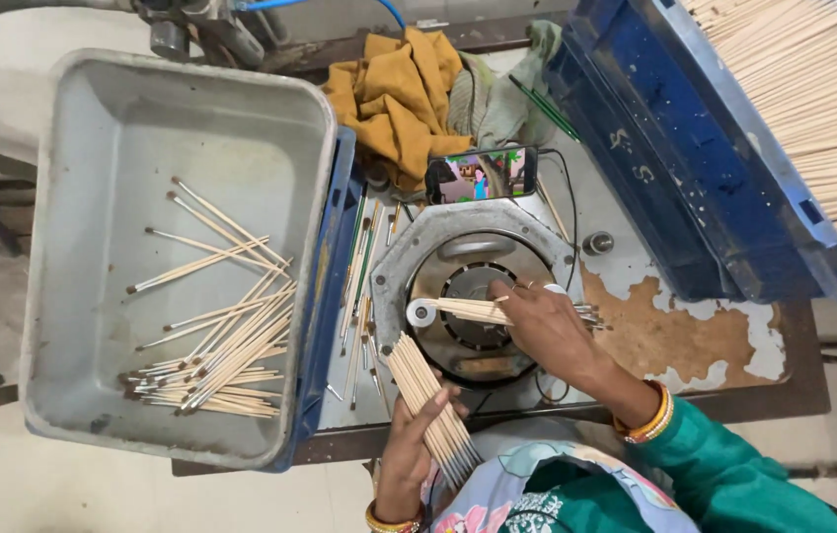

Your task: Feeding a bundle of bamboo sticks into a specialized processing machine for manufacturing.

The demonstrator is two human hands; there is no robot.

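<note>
Nearest us, our left hand clasps one bundle of bamboo sticks, long axis slanting from lower right up-left. Our right hand pinches a few sticks lying crosswise on the one round metal machine; one grey tray holds loose coated sticks, too many to count.

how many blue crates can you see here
2. One blue crate sits at upper right, filled with pale sticks. The other lies under the grey tray, only its edge showing. More may be out of frame.
</note>
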